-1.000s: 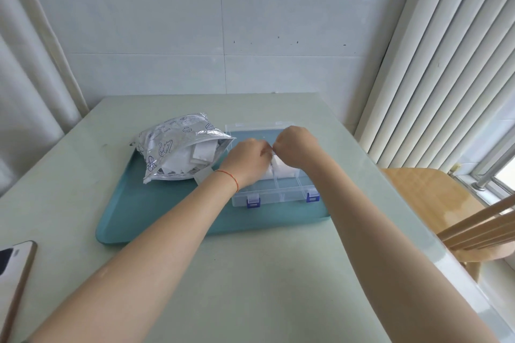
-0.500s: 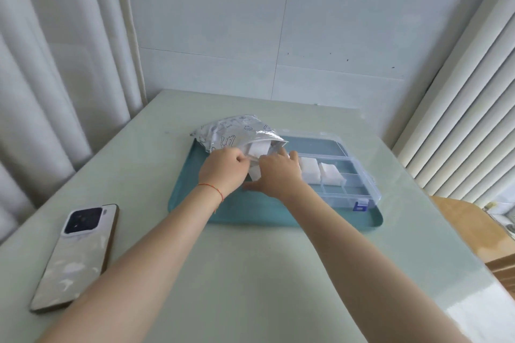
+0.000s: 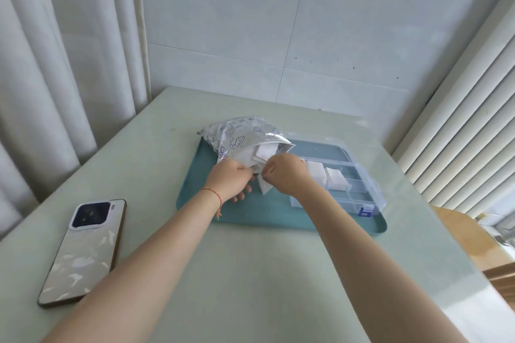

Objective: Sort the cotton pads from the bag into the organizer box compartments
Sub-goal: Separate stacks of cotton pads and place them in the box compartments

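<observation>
Setting: pale green table (image 3: 250,273) set against a tiled wall, curtain at 9 o'clock, slatted blinds at 3 o'clock.

Item 1, at 8 o'clock: phone (image 3: 83,250), lying camera side up on the table, well apart from the work.

Item 2, centre: teal tray (image 3: 259,211), carrying all task items.

Item 3, on the tray toward 11 o'clock: silver printed bag (image 3: 242,136), mouth open toward 3 o'clock, white pads showing inside.

Item 4: left hand (image 3: 232,179), fingers curled at the bag mouth, apparently holding its lower edge; exact hold hidden behind the hand.

Item 5: cotton pad (image 3: 264,185), white, hanging just below the bag mouth between the two hands.

Item 6: right hand (image 3: 287,174), fingertips pinched together on the pad's upper edge.

Item 7, toward 3 o'clock: clear organizer box (image 3: 362,192), lid open, blue latch at the near edge. White pad stacks (image 3: 326,174) fill the far compartments; the near ones look unfilled.

Progress, as judged: partly done. The bag looks well stocked, so many pads remain to be moved.
</observation>
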`<action>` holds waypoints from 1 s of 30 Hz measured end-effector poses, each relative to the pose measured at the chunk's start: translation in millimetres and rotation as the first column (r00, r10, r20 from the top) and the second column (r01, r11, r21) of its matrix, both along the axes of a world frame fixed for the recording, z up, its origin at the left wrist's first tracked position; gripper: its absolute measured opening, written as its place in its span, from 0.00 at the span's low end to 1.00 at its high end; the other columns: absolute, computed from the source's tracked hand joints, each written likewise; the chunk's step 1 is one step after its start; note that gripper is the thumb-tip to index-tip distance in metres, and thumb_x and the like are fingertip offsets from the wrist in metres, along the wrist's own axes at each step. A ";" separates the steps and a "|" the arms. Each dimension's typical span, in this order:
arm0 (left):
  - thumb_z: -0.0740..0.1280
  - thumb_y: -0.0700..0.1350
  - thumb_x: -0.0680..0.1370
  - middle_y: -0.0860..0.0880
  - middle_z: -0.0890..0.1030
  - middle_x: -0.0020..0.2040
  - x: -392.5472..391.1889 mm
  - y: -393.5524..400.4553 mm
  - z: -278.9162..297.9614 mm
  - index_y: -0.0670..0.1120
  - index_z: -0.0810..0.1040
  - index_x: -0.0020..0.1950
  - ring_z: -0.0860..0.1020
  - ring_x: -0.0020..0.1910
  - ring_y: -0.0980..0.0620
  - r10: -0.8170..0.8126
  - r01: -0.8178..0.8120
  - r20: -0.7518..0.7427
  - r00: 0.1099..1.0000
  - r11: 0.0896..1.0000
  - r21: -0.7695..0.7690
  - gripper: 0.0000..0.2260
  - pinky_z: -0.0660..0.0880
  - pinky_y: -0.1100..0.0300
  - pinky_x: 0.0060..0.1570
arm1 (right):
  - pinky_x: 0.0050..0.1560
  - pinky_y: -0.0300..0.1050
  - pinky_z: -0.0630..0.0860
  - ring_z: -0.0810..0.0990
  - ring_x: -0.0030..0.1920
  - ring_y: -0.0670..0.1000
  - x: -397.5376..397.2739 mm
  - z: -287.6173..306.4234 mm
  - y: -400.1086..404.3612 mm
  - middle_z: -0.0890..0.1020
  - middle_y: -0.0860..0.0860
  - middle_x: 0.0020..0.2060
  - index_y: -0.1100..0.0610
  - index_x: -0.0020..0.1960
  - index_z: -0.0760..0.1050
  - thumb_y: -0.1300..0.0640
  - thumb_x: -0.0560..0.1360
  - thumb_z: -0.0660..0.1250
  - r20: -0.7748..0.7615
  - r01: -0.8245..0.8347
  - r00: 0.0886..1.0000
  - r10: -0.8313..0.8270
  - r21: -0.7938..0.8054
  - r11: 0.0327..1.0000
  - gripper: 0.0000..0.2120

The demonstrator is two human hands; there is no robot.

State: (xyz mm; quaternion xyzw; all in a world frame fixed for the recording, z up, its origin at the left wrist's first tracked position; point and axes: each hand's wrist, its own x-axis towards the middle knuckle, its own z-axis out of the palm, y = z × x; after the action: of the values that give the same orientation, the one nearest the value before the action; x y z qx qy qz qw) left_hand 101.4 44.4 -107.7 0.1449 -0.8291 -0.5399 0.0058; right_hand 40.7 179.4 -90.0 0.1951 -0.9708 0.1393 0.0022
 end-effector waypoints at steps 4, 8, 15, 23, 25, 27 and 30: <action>0.64 0.48 0.80 0.45 0.81 0.33 -2.1 2.6 3.7 0.41 0.78 0.48 0.74 0.22 0.51 -0.031 0.028 0.012 0.999 0.972 0.232 0.11 0.68 0.65 0.21 | 0.39 0.36 0.73 0.79 0.41 0.47 6.3 21.9 18.9 0.84 0.47 0.40 0.51 0.44 0.84 0.61 0.74 0.69 0.168 0.087 0.986 0.005 -0.536 0.839 0.07; 0.66 0.44 0.79 0.47 0.79 0.32 -5.7 7.8 13.1 0.43 0.76 0.38 0.73 0.22 0.53 0.027 0.010 -0.184 0.983 0.981 0.196 0.10 0.67 0.63 0.23 | 0.36 0.29 0.72 0.78 0.37 0.46 6.7 33.3 18.6 0.83 0.48 0.38 0.56 0.48 0.84 0.63 0.73 0.70 0.288 0.166 0.957 0.041 -0.654 0.738 0.06; 0.65 0.45 0.77 0.50 0.65 0.25 -13.4 -5.6 13.5 0.45 0.65 0.30 0.62 0.27 0.54 0.373 -0.411 -0.495 0.785 0.911 0.034 0.17 0.60 0.57 0.31 | 0.25 0.41 0.78 0.80 0.26 0.53 -11.2 29.0 -5.4 0.80 0.60 0.34 0.69 0.67 0.67 0.69 0.79 0.54 0.665 0.575 0.747 -0.015 -0.635 0.517 0.17; 0.65 0.45 0.77 0.52 0.68 0.26 -17.2 -10.7 1.8 0.49 0.66 0.29 0.66 0.26 0.57 0.352 -0.365 -0.417 0.838 0.930 0.051 0.18 0.62 0.61 0.30 | 0.22 0.39 0.73 0.78 0.29 0.52 -17.8 16.3 -26.5 0.77 0.57 0.35 0.63 0.55 0.71 0.65 0.82 0.55 0.700 0.623 0.714 -0.010 -0.629 0.465 0.07; 0.66 0.45 0.77 0.52 0.68 0.26 -16.9 -12.1 2.6 0.47 0.66 0.29 0.65 0.27 0.56 0.355 -0.368 -0.413 0.839 0.928 0.050 0.17 0.62 0.60 0.31 | 0.20 0.35 0.68 0.74 0.21 0.48 -19.4 17.2 -25.0 0.76 0.55 0.32 0.61 0.48 0.72 0.65 0.81 0.57 0.686 0.610 0.726 -0.049 -0.610 0.506 0.06; 0.65 0.45 0.77 0.51 0.68 0.26 -17.1 -13.4 2.9 0.44 0.67 0.30 0.64 0.29 0.53 0.350 -0.365 -0.415 0.840 0.930 0.046 0.16 0.63 0.57 0.33 | 0.20 0.32 0.65 0.68 0.16 0.47 -20.0 20.3 -19.7 0.74 0.54 0.30 0.60 0.42 0.71 0.65 0.78 0.62 0.676 0.601 0.735 -0.060 -0.607 0.519 0.07; 0.65 0.44 0.75 0.52 0.68 0.24 -16.7 -11.8 3.3 0.44 0.67 0.29 0.67 0.30 0.50 0.347 -0.357 -0.411 0.843 0.932 0.055 0.16 0.65 0.56 0.33 | 0.21 0.32 0.59 0.62 0.18 0.47 -16.9 25.3 -3.4 0.71 0.54 0.28 0.59 0.37 0.69 0.64 0.75 0.66 0.645 0.550 0.762 -0.058 -0.598 0.583 0.10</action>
State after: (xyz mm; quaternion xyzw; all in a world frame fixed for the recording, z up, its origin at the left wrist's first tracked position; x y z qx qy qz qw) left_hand 84.7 32.6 -104.4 0.1768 -0.7743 -0.5383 0.2819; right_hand 23.7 175.9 -64.7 -0.0536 -0.7930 0.5807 -0.1761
